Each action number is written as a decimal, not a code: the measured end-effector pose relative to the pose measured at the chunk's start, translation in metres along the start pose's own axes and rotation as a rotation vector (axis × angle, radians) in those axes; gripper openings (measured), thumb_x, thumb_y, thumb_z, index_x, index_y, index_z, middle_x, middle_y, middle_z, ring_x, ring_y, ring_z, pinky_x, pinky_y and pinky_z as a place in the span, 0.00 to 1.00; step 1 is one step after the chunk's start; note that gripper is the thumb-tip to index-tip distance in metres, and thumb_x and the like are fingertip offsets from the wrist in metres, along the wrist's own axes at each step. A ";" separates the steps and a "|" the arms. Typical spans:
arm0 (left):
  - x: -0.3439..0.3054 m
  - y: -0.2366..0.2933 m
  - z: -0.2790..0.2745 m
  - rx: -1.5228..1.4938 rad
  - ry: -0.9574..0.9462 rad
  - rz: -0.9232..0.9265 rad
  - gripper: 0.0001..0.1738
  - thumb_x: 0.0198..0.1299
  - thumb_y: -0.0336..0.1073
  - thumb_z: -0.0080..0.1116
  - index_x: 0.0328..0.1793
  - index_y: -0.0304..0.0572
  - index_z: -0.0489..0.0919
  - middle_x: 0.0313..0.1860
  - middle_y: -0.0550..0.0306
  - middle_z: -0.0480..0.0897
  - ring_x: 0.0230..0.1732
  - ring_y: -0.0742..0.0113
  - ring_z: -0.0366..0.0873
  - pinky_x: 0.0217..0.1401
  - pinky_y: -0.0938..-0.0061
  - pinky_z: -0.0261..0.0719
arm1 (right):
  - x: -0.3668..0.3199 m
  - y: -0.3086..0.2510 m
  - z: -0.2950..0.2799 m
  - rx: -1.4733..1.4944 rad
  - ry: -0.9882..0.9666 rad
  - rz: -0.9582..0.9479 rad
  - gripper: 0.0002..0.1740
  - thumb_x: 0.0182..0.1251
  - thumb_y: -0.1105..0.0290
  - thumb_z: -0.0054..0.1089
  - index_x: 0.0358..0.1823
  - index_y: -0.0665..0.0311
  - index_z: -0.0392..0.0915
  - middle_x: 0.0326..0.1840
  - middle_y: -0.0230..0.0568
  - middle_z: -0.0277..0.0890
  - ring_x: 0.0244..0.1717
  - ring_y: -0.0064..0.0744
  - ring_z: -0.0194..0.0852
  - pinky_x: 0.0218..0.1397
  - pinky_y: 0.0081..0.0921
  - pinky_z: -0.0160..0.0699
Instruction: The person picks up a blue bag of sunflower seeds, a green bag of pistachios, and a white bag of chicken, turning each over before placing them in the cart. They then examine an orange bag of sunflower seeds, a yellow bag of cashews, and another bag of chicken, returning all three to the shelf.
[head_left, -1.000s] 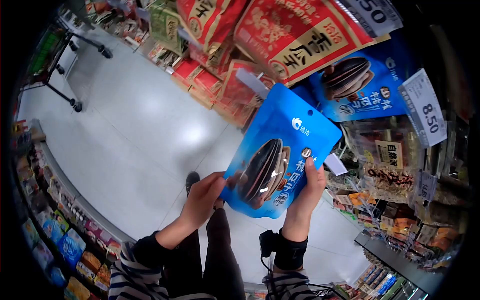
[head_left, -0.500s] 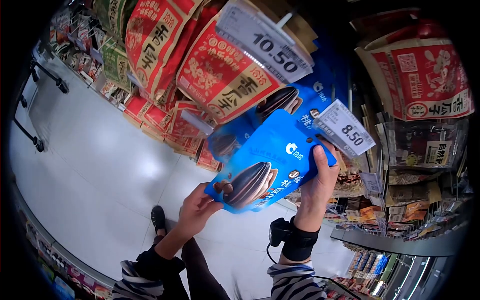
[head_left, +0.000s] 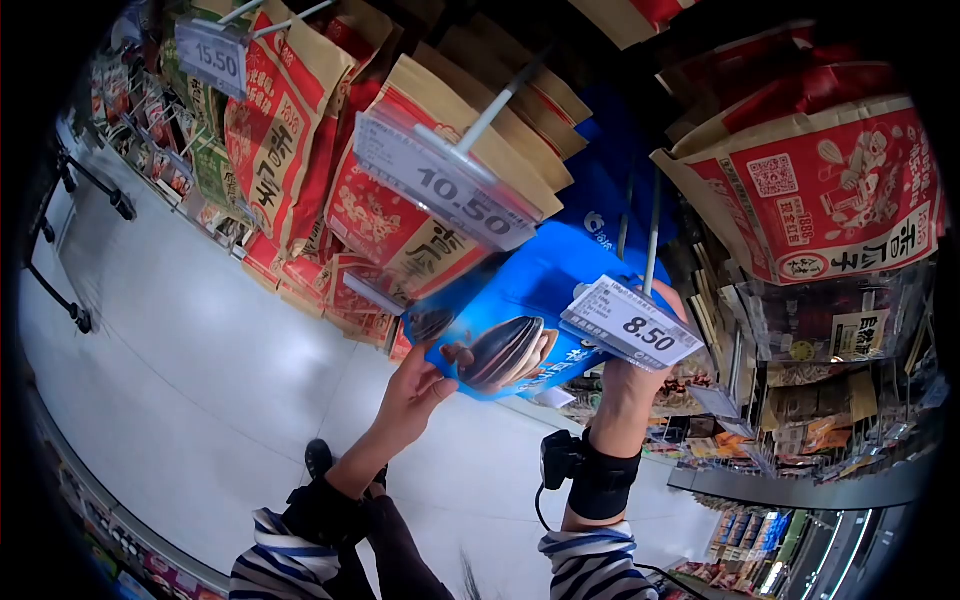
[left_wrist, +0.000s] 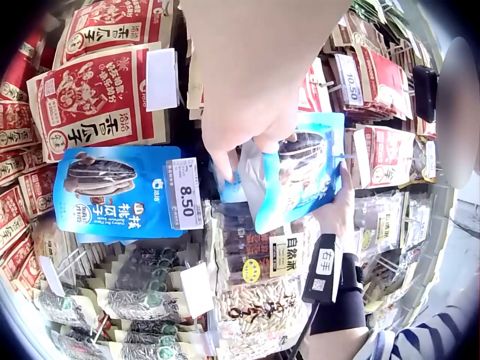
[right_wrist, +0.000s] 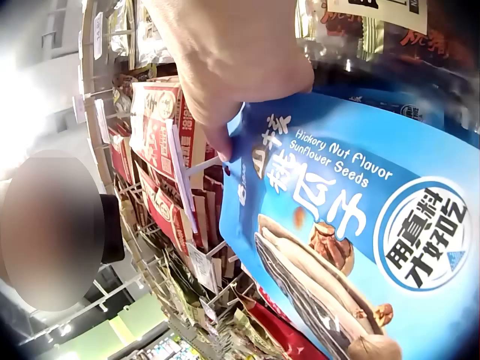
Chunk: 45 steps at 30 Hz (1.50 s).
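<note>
A blue bag of hickory nut flavor sunflower seeds (head_left: 510,310) is held up at the rack in front of a like bag (left_wrist: 112,191). My left hand (head_left: 405,400) pinches its lower left corner, index finger stretched along the edge. My right hand (right_wrist: 240,60) grips the top edge by the hang hole, thumb on the printed face. In the head view an 8.50 price tag (head_left: 632,322) covers part of that hand and the bag's top corner. A metal hook (head_left: 655,230) runs back from the tag.
Red and tan melon seed bags (head_left: 830,190) hang on the right, more (head_left: 400,210) on the left behind a 10.50 tag (head_left: 445,185). Clear snack packs (left_wrist: 262,255) hang below. A cart with black wheels (head_left: 80,315) stands on the pale floor (head_left: 220,350).
Both hands have brought the blue bag in to the rack, up under the 8.50 tag. My right hand has shifted from the bag's side to its top edge. The head view has turned toward the shelf.
</note>
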<state>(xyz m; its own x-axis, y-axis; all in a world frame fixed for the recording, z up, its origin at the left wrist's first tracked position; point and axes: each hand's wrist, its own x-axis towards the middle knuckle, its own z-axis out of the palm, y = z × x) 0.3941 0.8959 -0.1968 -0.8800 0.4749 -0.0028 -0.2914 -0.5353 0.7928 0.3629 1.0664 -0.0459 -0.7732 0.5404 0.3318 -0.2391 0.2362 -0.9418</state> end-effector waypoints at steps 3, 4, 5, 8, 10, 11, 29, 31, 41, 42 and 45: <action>0.005 -0.001 0.002 -0.018 0.019 -0.029 0.25 0.54 0.25 0.47 0.59 0.41 0.56 0.46 0.60 0.70 0.47 0.75 0.67 0.52 0.79 0.62 | 0.002 -0.002 0.003 -0.013 -0.032 -0.027 0.06 0.48 0.79 0.58 0.29 0.72 0.74 0.21 0.33 0.69 0.22 0.17 0.65 0.29 0.11 0.65; 0.006 -0.002 0.003 -0.029 0.023 -0.037 0.25 0.54 0.25 0.47 0.59 0.40 0.57 0.45 0.60 0.70 0.47 0.75 0.67 0.52 0.79 0.62 | 0.004 0.001 0.000 -0.042 -0.050 -0.066 0.05 0.48 0.77 0.60 0.28 0.70 0.75 0.20 0.32 0.69 0.22 0.16 0.64 0.27 0.11 0.62; 0.006 -0.003 0.003 -0.039 0.026 -0.045 0.25 0.54 0.24 0.47 0.59 0.40 0.57 0.45 0.60 0.70 0.47 0.75 0.67 0.52 0.79 0.62 | 0.005 0.002 -0.002 -0.078 -0.046 -0.066 0.05 0.47 0.77 0.60 0.27 0.70 0.76 0.20 0.31 0.69 0.21 0.16 0.63 0.26 0.11 0.61; 0.008 -0.008 0.005 -0.036 0.002 -0.027 0.24 0.54 0.23 0.46 0.57 0.41 0.58 0.45 0.60 0.70 0.47 0.75 0.67 0.52 0.79 0.62 | 0.006 0.004 -0.008 -0.161 -0.017 -0.075 0.06 0.46 0.75 0.63 0.26 0.69 0.77 0.19 0.31 0.70 0.20 0.15 0.62 0.24 0.11 0.57; 0.009 -0.012 0.004 -0.035 0.010 -0.045 0.23 0.54 0.23 0.47 0.56 0.40 0.59 0.45 0.60 0.70 0.48 0.75 0.67 0.52 0.79 0.62 | 0.006 0.000 -0.002 -0.116 -0.013 -0.030 0.07 0.46 0.74 0.63 0.27 0.69 0.77 0.19 0.31 0.70 0.21 0.15 0.62 0.25 0.11 0.57; 0.010 -0.014 0.004 -0.033 0.014 -0.055 0.22 0.54 0.24 0.47 0.56 0.40 0.59 0.45 0.60 0.70 0.48 0.75 0.67 0.51 0.79 0.63 | 0.007 -0.001 0.000 -0.093 -0.009 -0.007 0.08 0.45 0.74 0.64 0.27 0.69 0.77 0.19 0.32 0.70 0.21 0.15 0.62 0.25 0.12 0.57; 0.042 -0.044 0.017 -0.193 0.106 -0.134 0.20 0.56 0.29 0.47 0.56 0.41 0.59 0.39 0.63 0.68 0.38 0.79 0.64 0.40 0.84 0.65 | 0.003 0.013 0.000 0.070 0.220 0.103 0.10 0.49 0.71 0.63 0.29 0.70 0.74 0.28 0.38 0.75 0.26 0.21 0.70 0.34 0.16 0.68; 0.041 -0.052 0.003 -0.136 0.092 -0.163 0.24 0.59 0.35 0.46 0.61 0.48 0.55 0.52 0.62 0.66 0.53 0.74 0.64 0.54 0.76 0.64 | 0.000 0.019 0.003 0.135 0.218 0.078 0.10 0.50 0.71 0.61 0.31 0.70 0.74 0.30 0.39 0.75 0.29 0.21 0.70 0.35 0.16 0.69; 0.038 -0.037 0.005 -0.170 0.178 -0.138 0.19 0.60 0.32 0.44 0.57 0.50 0.60 0.52 0.66 0.65 0.53 0.77 0.63 0.53 0.77 0.64 | -0.022 0.045 -0.002 0.227 0.297 0.075 0.22 0.59 0.71 0.48 0.54 0.69 0.57 0.46 0.48 0.67 0.48 0.32 0.68 0.49 0.23 0.69; 0.038 -0.034 0.008 -0.199 0.173 -0.141 0.19 0.60 0.32 0.44 0.58 0.50 0.59 0.53 0.66 0.65 0.53 0.77 0.62 0.54 0.77 0.64 | -0.024 0.050 -0.008 0.105 0.261 0.026 0.23 0.59 0.70 0.49 0.54 0.68 0.56 0.44 0.45 0.68 0.46 0.30 0.68 0.47 0.24 0.70; 0.036 -0.027 0.010 -0.169 0.134 -0.091 0.18 0.60 0.33 0.43 0.57 0.49 0.59 0.56 0.64 0.63 0.55 0.74 0.62 0.55 0.75 0.63 | -0.034 0.048 -0.014 -0.008 0.172 0.027 0.17 0.60 0.71 0.47 0.48 0.70 0.59 0.39 0.40 0.69 0.40 0.24 0.67 0.44 0.23 0.68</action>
<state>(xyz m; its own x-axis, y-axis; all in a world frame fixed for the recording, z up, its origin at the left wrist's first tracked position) 0.3739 0.9342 -0.2122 -0.8858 0.4358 -0.1591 -0.4205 -0.6092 0.6724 0.3861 1.0711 -0.1013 -0.6673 0.6764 0.3116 -0.2149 0.2258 -0.9502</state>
